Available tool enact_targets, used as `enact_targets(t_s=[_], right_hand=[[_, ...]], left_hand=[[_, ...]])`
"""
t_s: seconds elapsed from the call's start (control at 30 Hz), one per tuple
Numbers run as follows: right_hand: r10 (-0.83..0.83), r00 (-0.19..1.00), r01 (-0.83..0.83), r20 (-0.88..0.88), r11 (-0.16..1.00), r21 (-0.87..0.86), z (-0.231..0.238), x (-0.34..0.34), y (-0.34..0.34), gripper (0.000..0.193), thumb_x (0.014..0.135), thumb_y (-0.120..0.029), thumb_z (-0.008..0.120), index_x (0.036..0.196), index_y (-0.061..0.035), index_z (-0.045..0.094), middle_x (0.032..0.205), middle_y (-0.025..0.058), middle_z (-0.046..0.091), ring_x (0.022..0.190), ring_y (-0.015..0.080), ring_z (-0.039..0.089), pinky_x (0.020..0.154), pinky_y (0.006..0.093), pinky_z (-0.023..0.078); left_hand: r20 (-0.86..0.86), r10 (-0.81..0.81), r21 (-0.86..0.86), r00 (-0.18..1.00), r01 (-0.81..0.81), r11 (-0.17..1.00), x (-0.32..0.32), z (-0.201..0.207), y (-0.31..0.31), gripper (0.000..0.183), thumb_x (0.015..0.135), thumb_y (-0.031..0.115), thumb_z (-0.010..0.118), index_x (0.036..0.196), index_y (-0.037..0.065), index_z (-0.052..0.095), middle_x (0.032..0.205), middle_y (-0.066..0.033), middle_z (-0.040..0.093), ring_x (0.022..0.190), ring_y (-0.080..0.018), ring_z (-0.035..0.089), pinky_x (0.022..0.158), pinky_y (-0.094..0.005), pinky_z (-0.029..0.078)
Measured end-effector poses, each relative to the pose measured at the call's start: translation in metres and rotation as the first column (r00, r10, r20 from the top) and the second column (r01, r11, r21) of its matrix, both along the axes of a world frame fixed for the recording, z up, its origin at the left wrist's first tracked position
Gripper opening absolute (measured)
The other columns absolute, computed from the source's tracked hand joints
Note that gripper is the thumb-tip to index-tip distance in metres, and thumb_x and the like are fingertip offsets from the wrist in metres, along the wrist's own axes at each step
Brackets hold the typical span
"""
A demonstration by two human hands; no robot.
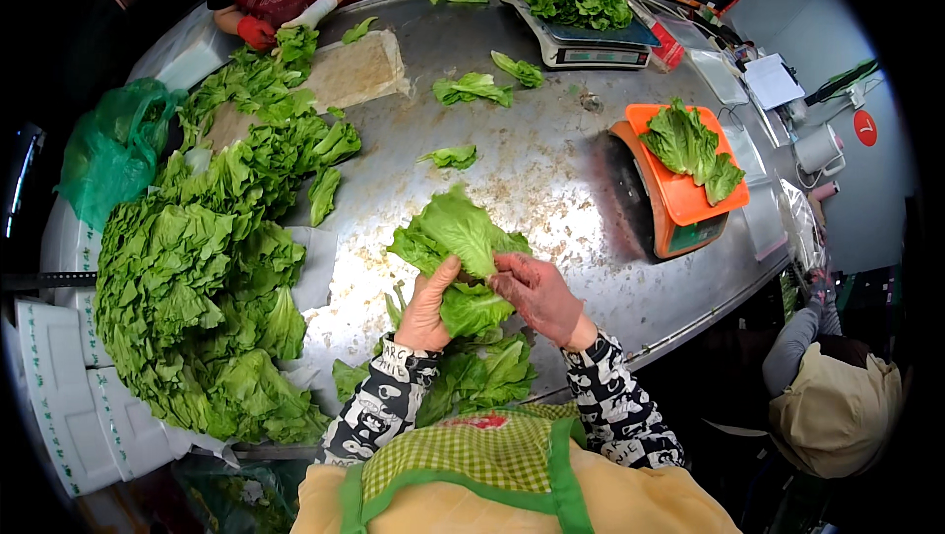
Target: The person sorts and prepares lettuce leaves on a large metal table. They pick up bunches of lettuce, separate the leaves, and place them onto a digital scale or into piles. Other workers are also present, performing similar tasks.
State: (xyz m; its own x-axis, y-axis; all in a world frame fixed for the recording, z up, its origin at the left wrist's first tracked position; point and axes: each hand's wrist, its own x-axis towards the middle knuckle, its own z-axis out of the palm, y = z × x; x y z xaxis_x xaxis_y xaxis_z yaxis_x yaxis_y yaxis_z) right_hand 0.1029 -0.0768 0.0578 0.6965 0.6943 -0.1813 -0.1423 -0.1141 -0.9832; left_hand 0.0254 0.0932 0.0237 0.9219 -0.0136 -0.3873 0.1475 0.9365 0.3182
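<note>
green lettuce bunch in both hands, left hand, right hand, steel table

You stood at a big worn metal table, its surface scuffed and shining under bright overhead light. Beyond its far right edge rose a pale grey wall, and white foam boxes were stacked at your left.

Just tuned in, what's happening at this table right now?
A person at a metal table holds a bunch of lettuce leaves with both hands: left hand underneath, right hand gripping from the side. A big lettuce pile lies to the left. An orange scale with leaves on it stands to the right. Across the table, gloved co-workers handle more leaves.
</note>
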Motion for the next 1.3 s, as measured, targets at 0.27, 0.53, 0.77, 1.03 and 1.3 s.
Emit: enact_targets(t_s=[0.27, 0.53, 0.77, 1.03, 1.3], right_hand=[[0.081, 0.753, 0.155, 0.653, 0.943, -0.295, 0.015, -0.053, 0.008, 0.028, 0.101, -0.021, 0.045, 0.113, 0.0006, 0.058, 0.098, 0.0208, 0.065, 0.085, 0.0382, 0.064, 0.071, 0.041, 0.053], [-0.21, 0.96, 0.198, -0.183, 0.977, -0.084, -0.026, -0.084, 0.008, 0.018, 0.097, -0.016, 0.051, 0.099, 0.0007, 0.057, 0.078, 0.0144, 0.058, 0.067, 0.0314, 0.059, 0.06, 0.0415, 0.047], [-0.194, 0.625, 0.488, -0.756, 0.853, 0.185, -0.044, -0.084, 0.015, 0.026, 0.097, -0.024, 0.058, 0.117, -0.0077, 0.057, 0.089, -0.0017, 0.058, 0.073, 0.0119, 0.06, 0.056, 0.0307, 0.053], [0.331, 0.771, -0.057, 0.544, 0.887, -0.459, -0.009, -0.062, -0.007, 0.056, 0.094, -0.036, 0.064, 0.133, -0.0002, 0.045, 0.118, 0.0171, 0.057, 0.101, 0.0261, 0.059, 0.091, 0.0393, 0.048], [-0.254, 0.942, 0.295, -0.22, 0.939, 0.18, 0.001, -0.037, 0.025, 0.04, 0.098, -0.015, 0.057, 0.131, 0.0033, 0.046, 0.099, 0.0046, 0.059, 0.087, 0.009, 0.055, 0.075, 0.0233, 0.047]], left_hand=[[-0.135, -0.035, 0.319, 0.99, 0.077, 0.945, -0.028, 0.008, 0.0, 0.046, 0.087, 0.021, 0.072, 0.126, 0.001, 0.056, 0.119, -0.013, 0.067, 0.099, -0.0166, 0.065, 0.081, -0.0295, 0.054], [-0.077, 0.262, 0.533, 0.962, -0.182, 0.826, -0.059, 0.016, -0.022, 0.049, 0.078, -0.004, 0.077, 0.122, 0.001, 0.056, 0.115, -0.0086, 0.064, 0.101, -0.0191, 0.063, 0.086, -0.031, 0.054], [0.053, 0.491, 0.418, 0.87, -0.466, 0.78, -0.054, 0.013, -0.028, 0.053, 0.082, -0.004, 0.072, 0.13, 0.005, 0.051, 0.122, -0.0066, 0.061, 0.112, -0.0212, 0.059, 0.096, -0.0369, 0.05], [0.108, 0.383, 0.4, 0.918, -0.393, 0.828, -0.054, 0.021, 0.039, 0.058, 0.086, 0.008, 0.071, 0.137, 0.012, 0.045, 0.129, -0.0042, 0.057, 0.118, -0.0223, 0.055, 0.103, -0.0438, 0.043], [0.055, 0.199, 0.325, 0.979, -0.206, 0.923, -0.055, -0.008, 0.015, 0.053, 0.085, 0.006, 0.065, 0.135, 0.0, 0.048, 0.132, -0.0116, 0.057, 0.123, -0.0263, 0.054, 0.111, -0.0432, 0.037]])
